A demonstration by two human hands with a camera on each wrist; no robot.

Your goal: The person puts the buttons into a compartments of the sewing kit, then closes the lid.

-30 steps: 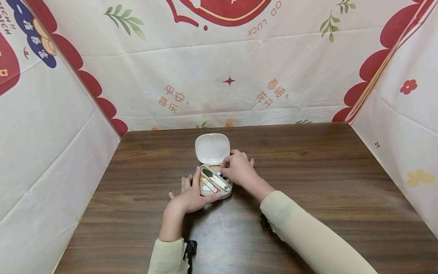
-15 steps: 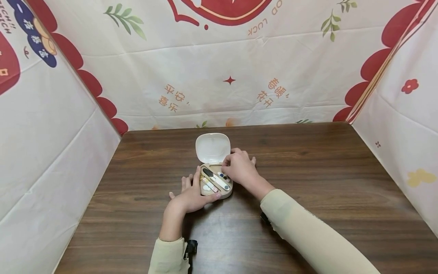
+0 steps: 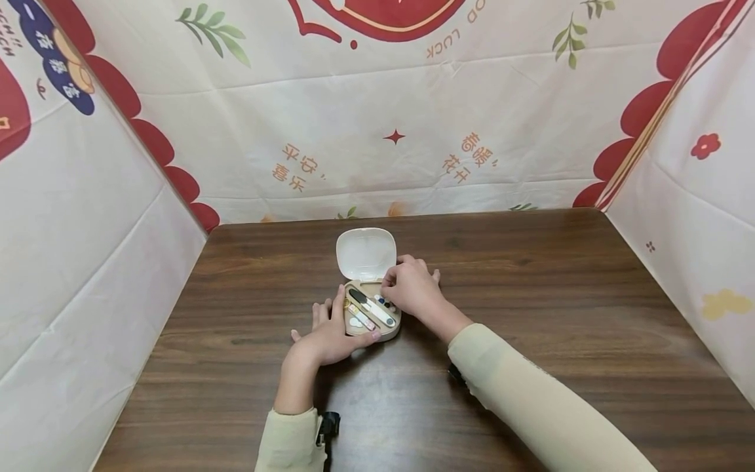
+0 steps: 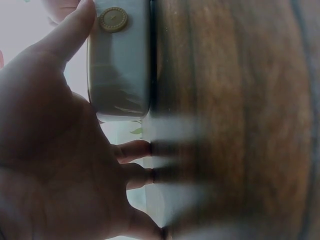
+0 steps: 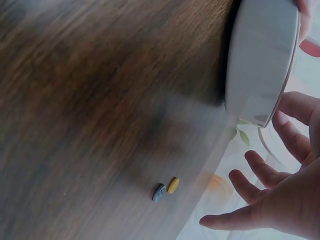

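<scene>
A beige sewing-kit box (image 3: 389,335) stands on the table with its white lid (image 3: 366,254) raised. My left hand (image 3: 323,341) rests against it, thumb across the front rim and index finger along the left side, other fingers spread. Inside lie a slim white tool with a black tip (image 3: 371,308), a patterned strip (image 3: 361,317) and white discs (image 3: 356,322). My right hand (image 3: 413,288) reaches over the right compartment, thumb and index finger close together near small blue, white and dark pieces (image 3: 383,303). Whether those fingertips pinch anything is hidden.
A dark button (image 5: 158,192) and a yellow button (image 5: 173,185) lie on the wooden table (image 3: 501,282), seen in the right wrist view. A round tan clasp (image 4: 113,19) sits on the box's front side. Printed white cloth (image 3: 354,131) surrounds the table's back and sides.
</scene>
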